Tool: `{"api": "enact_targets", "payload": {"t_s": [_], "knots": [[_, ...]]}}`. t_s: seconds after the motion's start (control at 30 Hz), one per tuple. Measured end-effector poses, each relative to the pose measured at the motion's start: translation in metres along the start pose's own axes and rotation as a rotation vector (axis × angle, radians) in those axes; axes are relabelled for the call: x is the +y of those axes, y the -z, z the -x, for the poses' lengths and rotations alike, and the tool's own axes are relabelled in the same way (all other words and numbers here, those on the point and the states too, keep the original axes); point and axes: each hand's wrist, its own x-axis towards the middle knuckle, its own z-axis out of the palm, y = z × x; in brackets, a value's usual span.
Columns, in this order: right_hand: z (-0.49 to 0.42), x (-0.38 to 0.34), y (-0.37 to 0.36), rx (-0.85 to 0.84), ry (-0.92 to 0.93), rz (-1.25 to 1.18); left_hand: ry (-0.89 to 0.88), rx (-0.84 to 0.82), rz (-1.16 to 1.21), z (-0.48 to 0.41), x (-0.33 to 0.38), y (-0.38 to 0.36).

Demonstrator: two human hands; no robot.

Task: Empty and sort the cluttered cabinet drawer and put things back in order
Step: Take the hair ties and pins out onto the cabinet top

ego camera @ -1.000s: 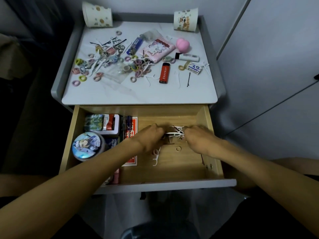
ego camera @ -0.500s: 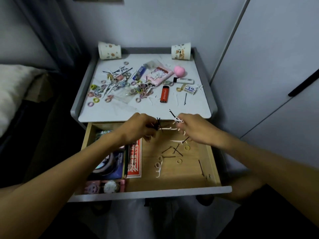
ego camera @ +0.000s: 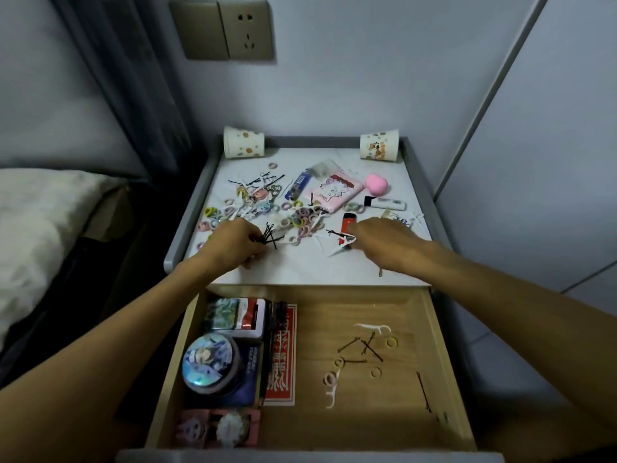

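Observation:
The wooden drawer (ego camera: 430,329) is pulled out under the white cabinet top (ego camera: 300,265). Over that top, my left hand (ego camera: 233,242) pinches a bunch of black hairpins (ego camera: 271,236). My right hand (ego camera: 384,242) holds white floss picks (ego camera: 344,247) and a black pin just above the surface, partly covering a red lighter (ego camera: 347,222). Loose hairpins (ego camera: 365,349), small hair rings (ego camera: 390,342) and floss picks (ego camera: 372,327) lie on the drawer's right floor. A round tin (ego camera: 208,360), boxes and a red card pack (ego camera: 283,355) fill its left side.
Coloured hair rings (ego camera: 300,222), a blue lighter (ego camera: 297,190), a pink packet (ego camera: 334,192), a pink sponge (ego camera: 376,184) and a white tube (ego camera: 384,203) litter the top. Paper cups (ego camera: 243,142) (ego camera: 380,145) lie at the back corners. A bed (ego camera: 40,215) is at left, a wall at right.
Both hands rose out of the drawer with pins and floss picks and moved back over the cabinet top. The camera tilted up, showing the wall socket.

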Motion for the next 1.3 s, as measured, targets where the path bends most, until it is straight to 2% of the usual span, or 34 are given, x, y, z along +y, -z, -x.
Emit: {"api": "enact_targets", "payload": {"t_s": [0.13,0.3,0.43,0.53,0.6,0.67,0.73,0.9,1.1,1.3], "knots": [[-0.007,0.024,-0.001,0.084,0.148,0.075,-0.077,0.086,-0.155,-0.012,0.004,0.002],[-0.009,0.044,-0.002,0.151,0.256,-0.017,-0.102,0.170,-0.228,-0.014,0.004,-0.003],[-0.005,0.054,-0.004,0.154,0.224,-0.039,-0.124,0.239,-0.415,-0.007,0.006,-0.009],[-0.001,0.056,-0.004,0.152,0.180,-0.079,-0.244,0.292,-0.468,0.002,0.022,-0.020],[0.000,0.058,-0.005,0.158,0.162,-0.099,-0.417,0.231,-0.422,0.007,0.039,-0.033],[-0.001,0.060,-0.007,0.174,0.165,-0.085,-0.572,0.089,-0.441,0.007,0.056,-0.051],[-0.002,0.060,-0.006,0.184,0.181,-0.053,-0.654,-0.023,-0.510,0.001,0.066,-0.070],[-0.008,0.064,-0.003,0.200,0.209,0.063,-0.619,-0.105,-0.560,-0.020,0.066,-0.082],[-0.019,0.062,-0.007,0.222,0.149,-0.060,-0.600,-0.058,-0.585,-0.024,0.055,-0.070],[-0.004,0.077,-0.013,0.306,0.080,-0.173,-0.621,0.002,-0.461,-0.017,0.067,-0.080]]}}
